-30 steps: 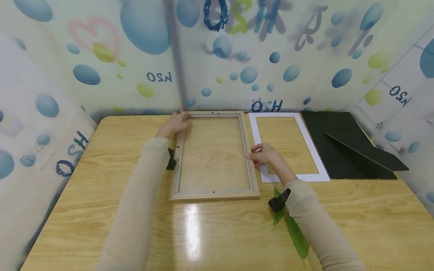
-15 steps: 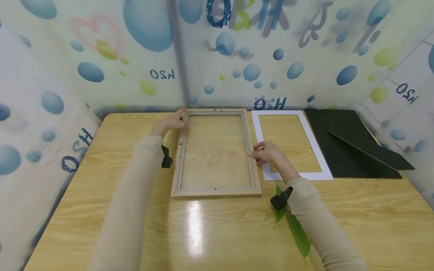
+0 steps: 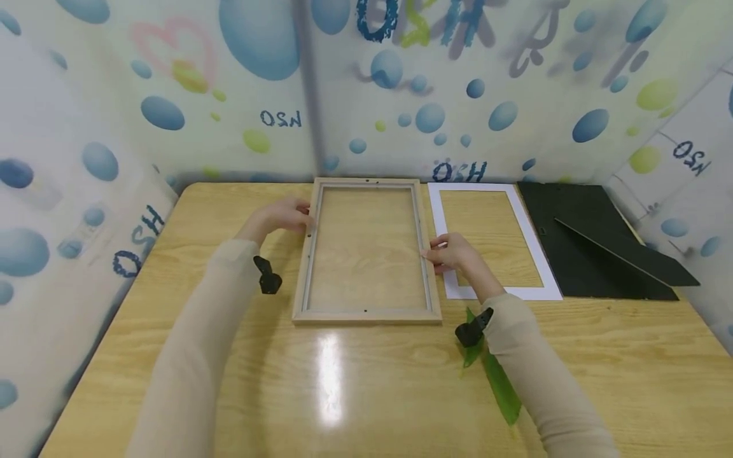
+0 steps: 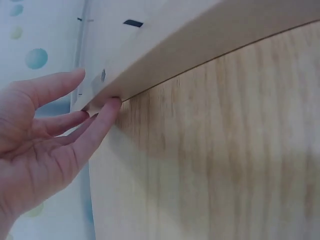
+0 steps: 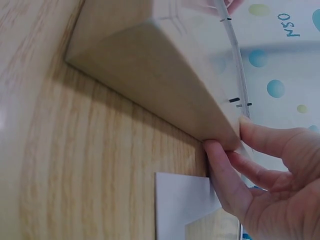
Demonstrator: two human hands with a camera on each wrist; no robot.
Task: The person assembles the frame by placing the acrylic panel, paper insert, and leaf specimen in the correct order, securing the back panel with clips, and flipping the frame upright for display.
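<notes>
A light wooden picture frame (image 3: 366, 316) lies flat on the table, its clear pane showing the wood grain through it. At its left side, my left hand (image 3: 282, 215) touches the outer edge with fingertips; in the left wrist view the left thumb (image 4: 57, 87) stands raised apart from the frame's rim. My right hand (image 3: 453, 252) pinches the right side, thumb on the upper rim and fingers against the outer wall, as the right wrist view shows. Beside it lies a white mat (image 3: 504, 293) with a rectangular opening, partly covered by the right hand.
A black backing board (image 3: 607, 273) with its easel stand (image 3: 635, 254) raised lies at the right. Green leaves (image 3: 504, 388) lie under the right forearm. A patterned wall (image 3: 389, 146) stands close behind the table's (image 3: 366, 394) far edge.
My left hand has slid from near the frame's far left corner toward me along the left side, its thumb coming off the rim. The right hand keeps its hold.
</notes>
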